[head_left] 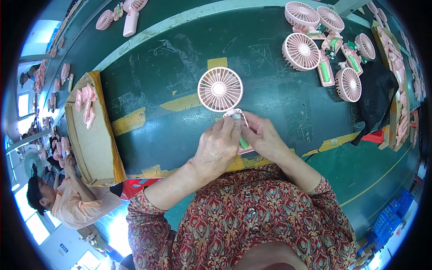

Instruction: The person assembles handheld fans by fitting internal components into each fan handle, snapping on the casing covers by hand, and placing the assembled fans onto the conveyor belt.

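Observation:
Both my hands meet on the open handle of a pink hand-held fan (220, 89), whose round grille head points away from me over the green table (270, 108). My left hand (218, 146) covers the handle from the left, fingertips pressing near its top. From the right, my right hand (262, 137) grips the same handle. A green cylindrical cell (243, 143) shows inside it between my hands.
Several more open pink fans (315, 49) with green cells lie at the far right. A cardboard tray (92, 135) with pink handle shells sits at my left. A black bag (375, 96) and another cardboard tray of pink parts (398, 67) are at right. A co-worker (58, 198) sits lower left.

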